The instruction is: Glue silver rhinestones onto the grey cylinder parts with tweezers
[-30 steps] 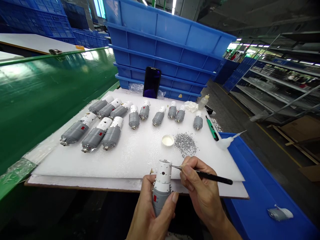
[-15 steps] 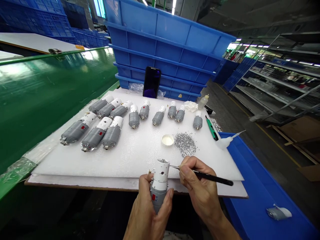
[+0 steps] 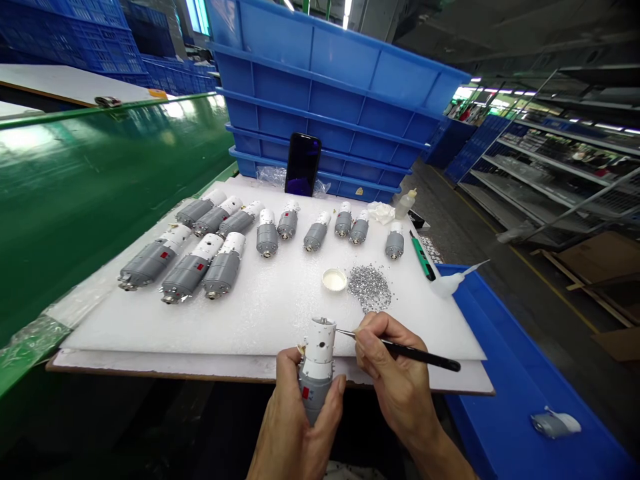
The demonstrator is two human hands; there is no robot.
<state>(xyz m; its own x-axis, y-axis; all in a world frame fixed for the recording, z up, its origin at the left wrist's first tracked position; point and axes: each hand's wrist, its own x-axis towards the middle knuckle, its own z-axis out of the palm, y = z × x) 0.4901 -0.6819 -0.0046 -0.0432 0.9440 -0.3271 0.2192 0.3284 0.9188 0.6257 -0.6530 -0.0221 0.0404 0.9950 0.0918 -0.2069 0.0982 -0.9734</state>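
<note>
My left hand is wrapped round the grey lower body of a spacecraft model, which stands nearly upright with its white end up. A red patch shows on the grey part. My right hand pinches black tweezers; their thin metal tip is at the right side of the model's white section, close to the upper rim. Whether the tip holds a small part is too fine to tell. Beyond the hands sit a small white dish of pale content and a pile of tiny silvery parts.
Several similar grey-and-white models lie on the white foam sheet. Stacked blue crates rise behind, a phone leaning on them. At right are a green cutter, a squeeze bottle and a blue bin with one model.
The tweezers and my right hand have shifted very slightly left, with the tip still at the model's upper white section. The model stays in my left hand, almost unmoved.
</note>
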